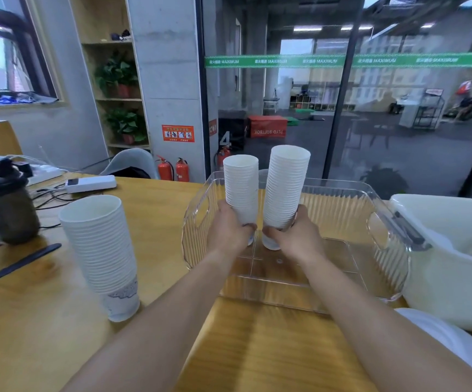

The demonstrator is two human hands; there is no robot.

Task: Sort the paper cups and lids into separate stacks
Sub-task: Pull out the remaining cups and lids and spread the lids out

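Side by side, the left hand [229, 229] and right hand [297, 236] each wrap curled fingers round the base of a cup stack, shorter stack [241, 188] and taller stack [285, 188], upright inside the clear bin [381, 222], presumably for merging, a third stack [102, 250] standing apart on the table [271, 349].

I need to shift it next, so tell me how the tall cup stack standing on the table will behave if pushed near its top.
The cup stack on the table is tall on a narrow base and already leans, so it would probably tip rather than slide. Being nested paper, it is likely light, and may flex or separate partway.
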